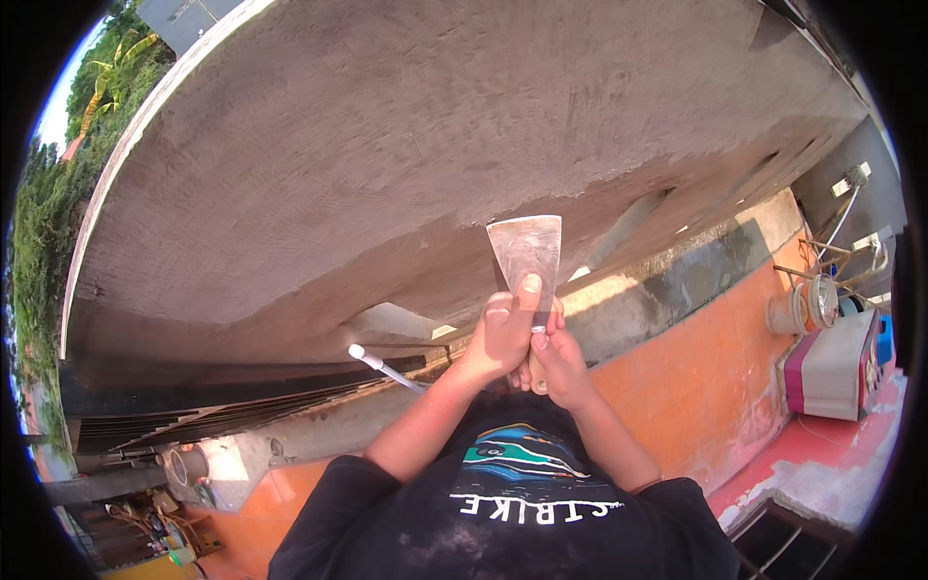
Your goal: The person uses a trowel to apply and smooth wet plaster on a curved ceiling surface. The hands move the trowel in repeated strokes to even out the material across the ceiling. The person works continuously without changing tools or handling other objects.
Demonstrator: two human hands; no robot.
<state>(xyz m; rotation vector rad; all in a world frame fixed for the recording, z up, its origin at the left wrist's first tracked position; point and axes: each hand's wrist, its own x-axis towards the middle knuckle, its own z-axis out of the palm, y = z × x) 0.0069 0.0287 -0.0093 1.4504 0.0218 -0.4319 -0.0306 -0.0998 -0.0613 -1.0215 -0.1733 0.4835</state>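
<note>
Scraper (pixel 527 253) lies in the middle of the view, held up in front of the chest, its long axis running nearly straight up the picture with the blade end tipped slightly to the left. The broad blade edge points away from the person, toward a large grey plastered surface (pixel 387 164), and the pale handle (pixel 538 377) points back at the body; whether the edge touches the plaster, I cannot tell. The 2 hands grasp it together: the left hand (pixel 498 338) wraps the tool from its side, thumb pressed flat on the lower blade, while the right hand (pixel 564 369) grips the handle just below, thumb laid near the neck. Writing shows plainly on the black shirt (pixel 416 527): 1 line of big white capitals, upside down from here (as it would look to the wearer), with smaller white script at its right end and a blue, green and yellow print (pixel 522 462) above. The blade's face is scuffed, and any mark on it is too faint to read. Left of the hands, a white-ended pole (pixel 372 362) slants up; far right stand stacked buckets (pixel 802 307).
</note>
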